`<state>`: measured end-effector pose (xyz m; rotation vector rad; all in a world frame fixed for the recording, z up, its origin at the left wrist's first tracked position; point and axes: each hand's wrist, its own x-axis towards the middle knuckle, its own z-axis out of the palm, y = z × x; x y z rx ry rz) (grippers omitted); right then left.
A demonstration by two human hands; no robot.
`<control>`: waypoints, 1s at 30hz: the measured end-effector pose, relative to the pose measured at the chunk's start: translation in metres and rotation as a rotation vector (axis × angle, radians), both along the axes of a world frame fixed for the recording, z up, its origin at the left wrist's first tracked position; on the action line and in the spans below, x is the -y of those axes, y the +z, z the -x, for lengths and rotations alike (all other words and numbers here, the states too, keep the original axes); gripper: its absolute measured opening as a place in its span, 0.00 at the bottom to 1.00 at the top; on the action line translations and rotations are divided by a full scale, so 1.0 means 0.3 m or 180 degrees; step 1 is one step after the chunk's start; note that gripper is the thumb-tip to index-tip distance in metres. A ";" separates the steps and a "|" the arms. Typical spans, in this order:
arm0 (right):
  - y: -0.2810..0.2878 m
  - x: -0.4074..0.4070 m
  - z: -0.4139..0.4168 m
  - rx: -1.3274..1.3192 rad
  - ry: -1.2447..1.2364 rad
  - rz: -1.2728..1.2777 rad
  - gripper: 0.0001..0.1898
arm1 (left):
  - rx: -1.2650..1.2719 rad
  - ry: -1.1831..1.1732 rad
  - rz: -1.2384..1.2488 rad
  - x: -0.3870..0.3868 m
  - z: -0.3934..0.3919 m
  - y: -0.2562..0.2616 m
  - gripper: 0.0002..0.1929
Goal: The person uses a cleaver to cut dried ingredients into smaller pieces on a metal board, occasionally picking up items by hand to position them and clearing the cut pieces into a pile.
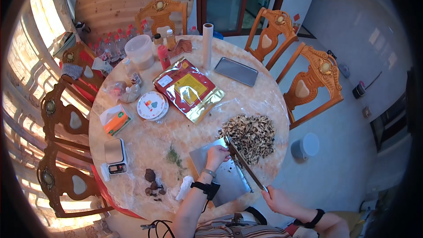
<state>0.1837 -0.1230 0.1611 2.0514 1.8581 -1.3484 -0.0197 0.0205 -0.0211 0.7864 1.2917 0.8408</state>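
Note:
A guillotine-style cutter lies at the table's near side, with a flat metal base (228, 181) and a long hinged blade (246, 165). My right hand (276, 200) grips the handle at the blade's near end, and the blade is raised at a slant. Over the far part of the base, my left hand (218, 156) pinches a small dark brown piece (232, 151) close to the blade; my fingers partly hide it. Dark crumbs dot the base. Right beyond the blade spreads a heap of thin dried slices (249, 135), brown and pale.
Dark lumps (152, 181), green crumbs (173, 155) and white tissue (185, 187) lie left of the cutter. A digital scale (114, 153), tissue pack (115, 119), stacked plates (151, 105), red-gold foil bag (189, 89) and metal tray (236, 71) lie farther out. Chairs ring the table.

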 end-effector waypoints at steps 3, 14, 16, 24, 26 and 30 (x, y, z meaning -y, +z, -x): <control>-0.104 0.055 -0.015 -0.0057 -0.0061 -0.0628 0.15 | 0.0027 -0.0003 -0.0004 0.003 0.000 0.010 0.05; -0.096 0.049 -0.013 0.0037 -0.0061 -0.0853 0.16 | 0.0039 0.0068 -0.0115 -0.011 -0.024 0.023 0.05; -0.004 -0.005 0.020 0.0089 -0.0206 -0.0218 0.17 | 0.0158 0.0031 0.0110 -0.009 -0.005 0.031 0.05; -0.416 0.173 -0.042 0.0099 -0.0210 -0.0903 0.15 | 0.0037 0.0036 -0.0083 0.039 -0.028 -0.018 0.06; -0.468 0.158 -0.054 -0.0073 -0.0243 -0.0921 0.14 | 0.0140 0.0137 -0.0136 0.023 -0.019 0.004 0.06; -0.367 0.129 -0.064 -0.0323 -0.0063 -0.1062 0.15 | 0.0011 -0.0060 -0.0078 0.021 0.002 0.020 0.05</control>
